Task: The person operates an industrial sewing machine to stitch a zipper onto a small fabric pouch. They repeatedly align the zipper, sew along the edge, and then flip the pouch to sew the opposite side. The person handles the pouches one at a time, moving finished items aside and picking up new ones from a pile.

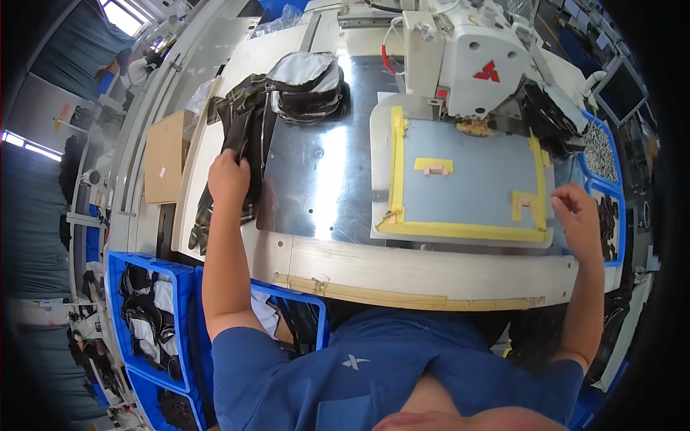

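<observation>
My left hand [228, 176] is closed on the edge of a dark camouflage fabric piece [241, 122], which lies in a long pile at the left of the worktop. Beyond it sits a stack of black-edged fabric panels with pale grey faces [305, 79]. My right hand [577, 213] is raised beside the right edge of a grey template plate [467, 194] bordered with yellow tape. Its fingers are curled in toward the thumb; whether they hold something small cannot be made out. The plate lies under the head of a white industrial sewing machine [471, 65].
Right of the plate stand a blue bin of small grey parts [600, 152] and another blue bin with dark pieces [609, 223]. Black fabric pieces [553, 115] lie by the machine head. A cardboard box [165, 158] stands left. Blue crates [151, 316] with black-and-white pieces sit below.
</observation>
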Tool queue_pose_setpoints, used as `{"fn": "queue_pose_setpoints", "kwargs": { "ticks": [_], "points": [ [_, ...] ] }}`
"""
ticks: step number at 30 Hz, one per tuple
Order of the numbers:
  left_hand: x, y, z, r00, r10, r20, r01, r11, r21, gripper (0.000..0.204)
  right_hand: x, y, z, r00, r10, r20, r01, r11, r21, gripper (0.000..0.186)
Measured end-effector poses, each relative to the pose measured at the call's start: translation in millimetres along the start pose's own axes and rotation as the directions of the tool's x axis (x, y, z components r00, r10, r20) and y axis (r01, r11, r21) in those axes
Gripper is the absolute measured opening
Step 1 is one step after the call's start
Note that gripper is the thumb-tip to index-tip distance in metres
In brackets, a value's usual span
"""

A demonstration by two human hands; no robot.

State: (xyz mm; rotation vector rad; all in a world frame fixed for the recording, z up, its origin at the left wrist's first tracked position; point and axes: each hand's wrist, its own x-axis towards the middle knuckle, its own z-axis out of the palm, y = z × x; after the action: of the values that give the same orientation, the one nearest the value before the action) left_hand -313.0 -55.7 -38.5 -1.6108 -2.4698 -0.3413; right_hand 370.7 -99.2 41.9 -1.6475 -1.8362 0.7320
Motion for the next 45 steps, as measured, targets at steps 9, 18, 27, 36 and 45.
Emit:
{"fn": "queue_pose_setpoints", "kwargs": {
  "ticks": [9, 18, 27, 36, 45],
  "points": [
    [3.7, 34.4, -110.5, 0.989, -0.021, -0.15, -0.091, 0.712, -0.696, 0.02, 19.7, -87.7, 52.8, 0.934, -0.305, 0.187, 0.296, 0.952, 0.076, 0.014],
    [-111.8, 211.4, -155.9, 0.676, 0.701, -0.227, -0.429, 0.124, -0.895, 0.022, 12.6, -144.5, 116.0, 0.84, -0.465, 0.28, 0.111, 0.652, 0.75, 0.063],
    [-103.1, 270.0, -86.3, 0.571, 0.782, 0.25, 0.554, -0.143, -0.82, 0.056, -8.7, -107.0, 103.7, 0.928, -0.229, 0.293, -0.099, 0.608, 0.788, 0.038],
    [-97.6, 313.3, -98.5, 0.716, 0.676, 0.175, 0.544, -0.383, -0.747, 0.022, -40.8, -53.2, 133.3, 0.865, -0.221, 0.451, -0.189, 0.688, 0.7, 0.043],
    [-87.3, 300.3, -76.4, 0.694, 0.704, 0.155, 0.419, -0.219, -0.881, 0.023, -63.2, -30.1, 130.6, 0.797, -0.126, 0.591, -0.1, 0.937, 0.335, 0.037]
  ]
}}
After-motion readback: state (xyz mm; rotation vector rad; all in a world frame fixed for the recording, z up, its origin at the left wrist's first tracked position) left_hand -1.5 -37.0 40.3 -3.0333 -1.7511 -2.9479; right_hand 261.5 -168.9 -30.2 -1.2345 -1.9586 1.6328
